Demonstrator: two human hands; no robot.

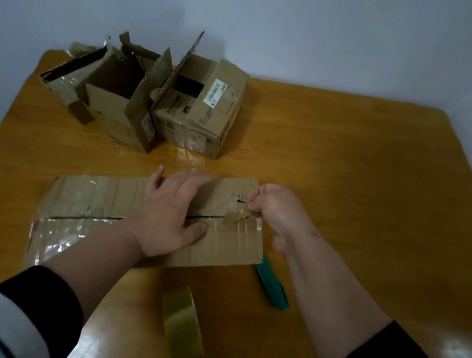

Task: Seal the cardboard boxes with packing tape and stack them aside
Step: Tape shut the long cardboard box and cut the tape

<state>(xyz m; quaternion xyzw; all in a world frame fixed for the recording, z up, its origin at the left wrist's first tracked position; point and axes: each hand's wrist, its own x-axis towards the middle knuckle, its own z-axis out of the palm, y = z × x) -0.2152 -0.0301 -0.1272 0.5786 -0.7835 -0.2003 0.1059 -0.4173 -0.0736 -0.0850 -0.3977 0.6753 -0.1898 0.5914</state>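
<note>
While you work at the wooden table (343, 164):
Left hand (169, 216): your fingers lie flat, pressing the near box (91, 204) top beside its seam.
Right hand (280, 213): your fingertips pinch a loose tape strip (237, 215) at the seam's right end.
Tape roll (184, 321): upright, just before the box.
Green cutter (271, 286): beside your right forearm.
Open boxes (156, 102): three, far left.

Dim, soft focus, glare on table (343, 164), wide-angle edge distortion

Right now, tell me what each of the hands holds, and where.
Right hand pinches a loose tape end on the box. Left hand presses flat on it, gripping nothing.
</note>
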